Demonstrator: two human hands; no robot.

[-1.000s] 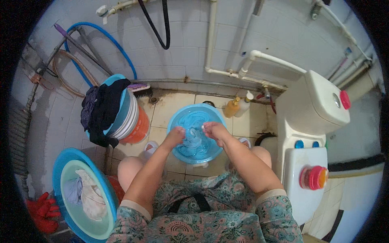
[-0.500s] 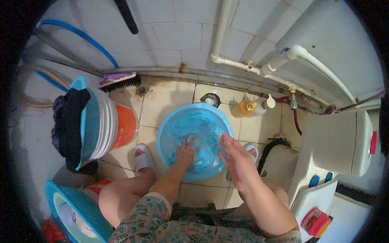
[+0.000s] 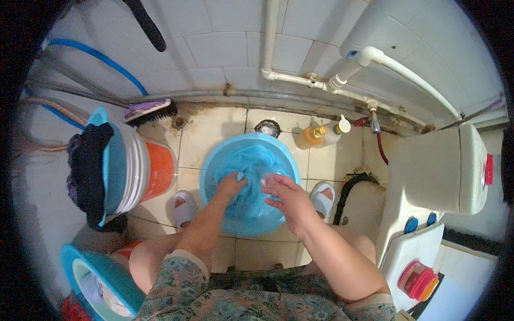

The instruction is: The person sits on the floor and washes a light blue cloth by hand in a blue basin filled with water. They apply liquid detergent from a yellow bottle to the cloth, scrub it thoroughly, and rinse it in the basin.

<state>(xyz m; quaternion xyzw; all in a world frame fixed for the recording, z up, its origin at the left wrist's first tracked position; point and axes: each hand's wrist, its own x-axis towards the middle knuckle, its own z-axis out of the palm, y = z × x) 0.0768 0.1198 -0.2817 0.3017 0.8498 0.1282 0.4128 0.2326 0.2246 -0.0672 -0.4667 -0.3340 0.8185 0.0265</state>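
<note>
A round light-blue basin [image 3: 206, 166] stands on the tiled floor between my feet, holding water and what looks like soaked blue cloth [image 3: 254, 158]. My left hand [image 3: 231, 185] reaches into the left side of the basin. Its fingers are curled, and a pale blue bit of the cloth shows at the fingertips; part of the grip is hidden. Over the basin's right side hovers my right hand [image 3: 289, 198], wet, its fingers bent but apart. A whitish spot, perhaps suds, shows at those fingertips.
Left stand a bucket [image 3: 158, 171] draped with dark clothing [image 3: 90, 171] and a blue tub [image 3: 75, 262] of laundry. Behind the basin are a drain [image 3: 267, 128], a brush [image 3: 152, 111] and two pump bottles [image 3: 310, 138]. A toilet [image 3: 428, 166] bearing a pink-lidded jar [image 3: 417, 281] is at right.
My left hand has gone from spread fingers to curled ones, a little up and left in the view. The right hand has shifted left, its fingers now over the basin. The whole view has shifted slightly.
</note>
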